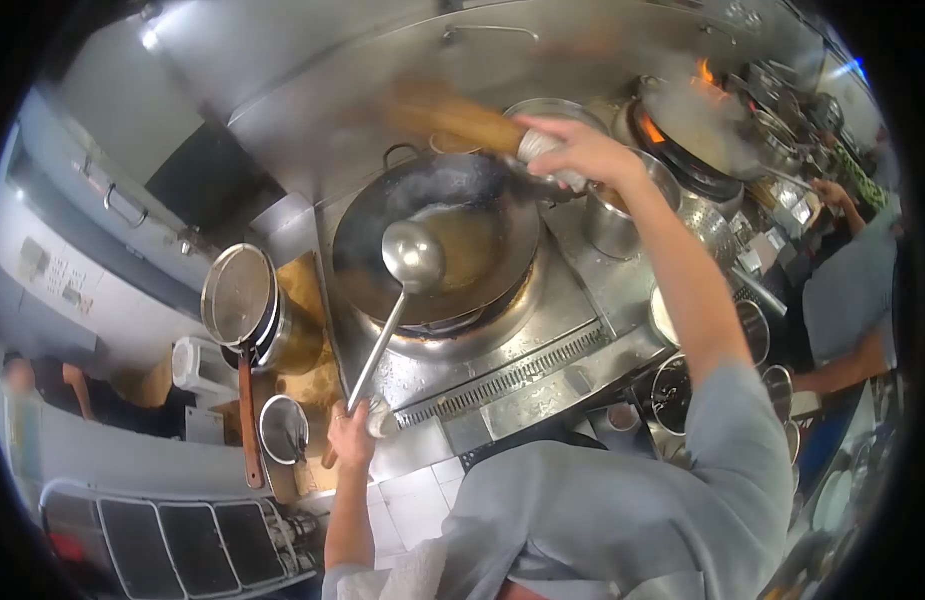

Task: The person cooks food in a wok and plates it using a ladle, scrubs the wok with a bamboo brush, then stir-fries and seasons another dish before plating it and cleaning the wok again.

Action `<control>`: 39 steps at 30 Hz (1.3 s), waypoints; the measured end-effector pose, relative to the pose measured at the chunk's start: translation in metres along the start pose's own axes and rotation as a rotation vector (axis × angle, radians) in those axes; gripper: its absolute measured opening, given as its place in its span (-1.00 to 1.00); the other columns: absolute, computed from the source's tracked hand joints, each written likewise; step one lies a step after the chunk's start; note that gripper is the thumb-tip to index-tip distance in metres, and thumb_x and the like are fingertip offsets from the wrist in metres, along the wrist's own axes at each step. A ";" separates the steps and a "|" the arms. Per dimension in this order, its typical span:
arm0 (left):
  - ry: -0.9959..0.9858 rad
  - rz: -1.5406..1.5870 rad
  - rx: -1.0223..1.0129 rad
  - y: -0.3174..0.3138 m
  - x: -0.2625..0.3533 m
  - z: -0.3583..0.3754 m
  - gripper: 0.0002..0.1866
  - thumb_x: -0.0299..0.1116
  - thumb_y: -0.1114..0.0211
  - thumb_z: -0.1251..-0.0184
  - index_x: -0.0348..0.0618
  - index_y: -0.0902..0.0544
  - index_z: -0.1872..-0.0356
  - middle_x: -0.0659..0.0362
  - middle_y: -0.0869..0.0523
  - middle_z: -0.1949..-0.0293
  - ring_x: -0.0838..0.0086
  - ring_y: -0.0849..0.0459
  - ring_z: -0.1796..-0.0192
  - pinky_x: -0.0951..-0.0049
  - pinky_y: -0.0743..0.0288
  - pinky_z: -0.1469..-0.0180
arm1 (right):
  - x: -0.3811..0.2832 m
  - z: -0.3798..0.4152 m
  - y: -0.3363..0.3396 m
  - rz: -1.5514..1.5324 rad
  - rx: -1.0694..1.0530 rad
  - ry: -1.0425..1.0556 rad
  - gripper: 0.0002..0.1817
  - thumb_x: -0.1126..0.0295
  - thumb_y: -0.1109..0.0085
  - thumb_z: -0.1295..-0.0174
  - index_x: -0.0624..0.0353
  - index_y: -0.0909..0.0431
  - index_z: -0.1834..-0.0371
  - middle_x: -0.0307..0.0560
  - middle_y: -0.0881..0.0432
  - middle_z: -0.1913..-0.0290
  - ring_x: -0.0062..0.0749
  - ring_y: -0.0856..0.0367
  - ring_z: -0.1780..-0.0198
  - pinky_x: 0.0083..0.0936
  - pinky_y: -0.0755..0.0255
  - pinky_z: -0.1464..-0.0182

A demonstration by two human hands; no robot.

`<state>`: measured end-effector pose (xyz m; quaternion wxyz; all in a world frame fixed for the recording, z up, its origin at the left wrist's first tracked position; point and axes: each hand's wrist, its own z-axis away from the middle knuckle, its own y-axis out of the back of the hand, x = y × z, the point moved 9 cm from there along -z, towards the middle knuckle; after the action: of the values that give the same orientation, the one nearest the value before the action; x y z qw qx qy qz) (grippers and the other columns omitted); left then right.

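My left hand (352,437) is closed round the handle of a steel ladle (412,257); a white cloth shows beside the fingers. The ladle's bowl hangs over a large dark wok (367,225), which stands on the burner with some brownish liquid in its bottom and faint steam. Raised above the wok's far right edge, my right hand (582,155) grips the white-wrapped end of a bamboo wok brush (472,122). The brush points left, and its far end is smeared by motion.
Left of the stove are a long-handled strainer (239,295) on a pot and a metal cup (282,428). A steel pot (612,228) stands right of the wok. Farther right, flames rise by another wok (697,140), near a co-worker's hand (832,195).
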<state>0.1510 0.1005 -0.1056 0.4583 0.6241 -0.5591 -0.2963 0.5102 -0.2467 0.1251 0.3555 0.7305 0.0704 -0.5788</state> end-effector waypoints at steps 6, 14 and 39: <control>0.080 0.668 -0.132 -0.015 0.046 -0.009 -0.43 -0.52 -0.44 0.03 -0.16 -0.51 -0.11 -0.02 -0.62 0.03 0.17 -0.62 -0.02 0.22 -0.54 0.00 | 0.052 0.002 -0.060 0.406 -0.145 -0.108 -0.17 0.32 -0.38 -0.01 0.04 -0.28 -0.45 0.05 -0.53 -0.23 -0.40 -0.59 0.03 -0.51 -0.53 0.19; 0.807 1.886 -0.448 0.023 0.128 -0.065 -0.75 -0.32 -0.30 -0.34 -0.18 -0.58 0.04 0.18 -0.71 0.21 0.52 -0.69 0.28 0.51 -0.56 0.35 | -0.009 -0.025 -0.079 0.290 -0.050 0.272 -0.18 0.35 -0.39 -0.04 -0.01 -0.27 -0.45 0.00 -0.49 -0.31 -0.18 -0.52 -0.26 -0.43 -0.32 -0.29; 0.073 0.212 -0.223 0.028 0.041 0.007 -0.65 -0.31 -0.32 -0.09 0.17 -0.56 0.05 0.01 -0.52 0.22 0.06 -0.64 0.22 0.15 -0.56 0.23 | 0.069 -0.065 -0.050 0.540 -0.338 -0.247 -0.36 0.44 -0.32 -0.06 0.19 -0.46 -0.31 -0.12 -0.65 0.15 -0.50 -0.57 0.26 -0.48 -0.50 0.33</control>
<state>0.1411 0.0606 -0.0773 0.5734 0.5172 -0.5686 -0.2836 0.5580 -0.1923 0.0459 0.6178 0.5777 -0.0740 -0.5282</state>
